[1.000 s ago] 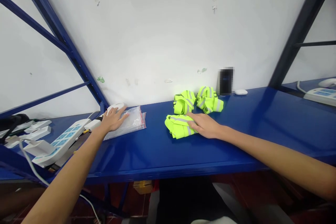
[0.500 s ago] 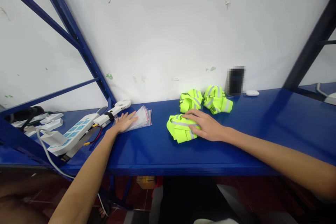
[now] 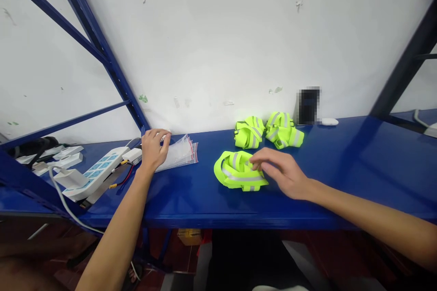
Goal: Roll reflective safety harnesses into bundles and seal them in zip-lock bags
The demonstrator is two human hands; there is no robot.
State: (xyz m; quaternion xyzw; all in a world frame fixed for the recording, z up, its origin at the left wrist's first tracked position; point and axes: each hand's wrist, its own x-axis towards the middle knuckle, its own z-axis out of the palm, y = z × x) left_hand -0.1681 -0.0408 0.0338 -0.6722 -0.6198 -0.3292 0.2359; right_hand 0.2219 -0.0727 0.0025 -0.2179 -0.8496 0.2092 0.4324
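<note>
My left hand (image 3: 154,149) is raised at the left edge of a stack of clear zip bags (image 3: 180,151), fingers bent and thumb apart. It covers most of a small white handheld fan (image 3: 165,131); I cannot make out any contact with it. In front of me lies a loose bundle of neon-yellow reflective strap (image 3: 239,172) with grey stripes. My right hand (image 3: 285,173) hovers at the bundle's right side, its curled fingertips over or touching the edge, thumb apart from the fingers. Two more crumpled neon bundles, a left one (image 3: 250,132) and a right one (image 3: 284,131), lie behind.
A white power strip (image 3: 102,170) with a plug, cables and yellow connectors (image 3: 112,186) lies left by the blue frame post (image 3: 119,82). A blurred dark object (image 3: 308,107) and a white oval item (image 3: 329,122) stand against the wall on the blue table (image 3: 341,159).
My left hand has lifted off the zip bags and moved up-left over the fan. My right hand has drawn back right from the front bundle, which now lies looser and spread wider.
</note>
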